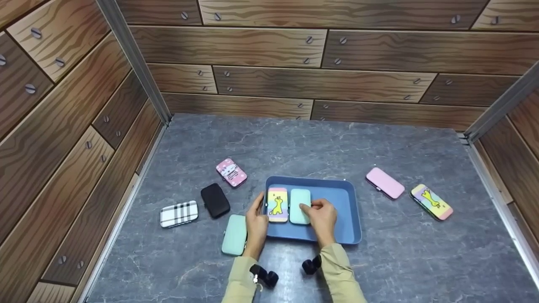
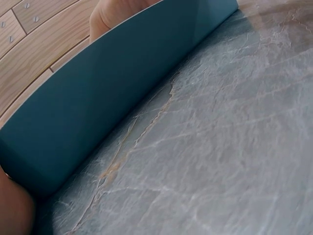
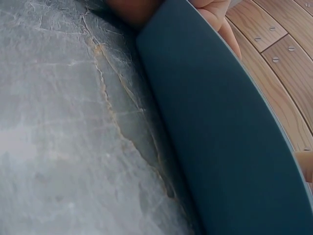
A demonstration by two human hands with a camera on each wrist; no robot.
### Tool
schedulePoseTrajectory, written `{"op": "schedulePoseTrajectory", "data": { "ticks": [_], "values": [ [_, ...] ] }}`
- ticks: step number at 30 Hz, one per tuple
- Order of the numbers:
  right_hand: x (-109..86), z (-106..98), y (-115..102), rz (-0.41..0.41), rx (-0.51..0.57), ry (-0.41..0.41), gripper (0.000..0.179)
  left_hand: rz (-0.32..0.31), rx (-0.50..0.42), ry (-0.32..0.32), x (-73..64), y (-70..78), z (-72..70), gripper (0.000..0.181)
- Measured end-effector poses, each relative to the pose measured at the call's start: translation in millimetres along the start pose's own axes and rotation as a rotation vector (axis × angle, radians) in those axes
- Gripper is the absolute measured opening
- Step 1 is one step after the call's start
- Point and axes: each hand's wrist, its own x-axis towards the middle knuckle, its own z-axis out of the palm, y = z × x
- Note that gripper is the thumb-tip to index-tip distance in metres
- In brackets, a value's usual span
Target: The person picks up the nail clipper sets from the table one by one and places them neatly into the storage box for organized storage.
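- While the right hand (image 1: 325, 216) touches the mint case (image 1: 297, 211) inside the blue tray (image 1: 346, 216) by thumb, I cannot tell its grip.
- Left hand (image 1: 257, 223): fingers extended beside tray.
- Wrist views: tray wall hides case.

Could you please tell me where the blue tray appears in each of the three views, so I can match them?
Head: the blue tray sits below and right of centre.
Left wrist: its outer wall slants from lower left to upper right.
Right wrist: its outer wall slants from top centre to lower right.
Shared landmark: the grey marbled surface beneath it.
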Motion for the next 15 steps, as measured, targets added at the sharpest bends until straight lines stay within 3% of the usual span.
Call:
{"op": "schedulePoseTrajectory", "data": {
  "ticks": [7, 15],
  "values": [
    [1.4, -0.3, -0.5, 0.024, 0.000, -0.016, 0.032, 0.039, 0.014, 0.041, -1.4, 2.6, 1.7, 0.078],
    [1.3, -1.0, 1.5, 0.026, 0.003, -0.010, 0.032, 0.049, 0.033, 0.045, -2.5, 3.3, 2.8, 0.077]
  ]
}}
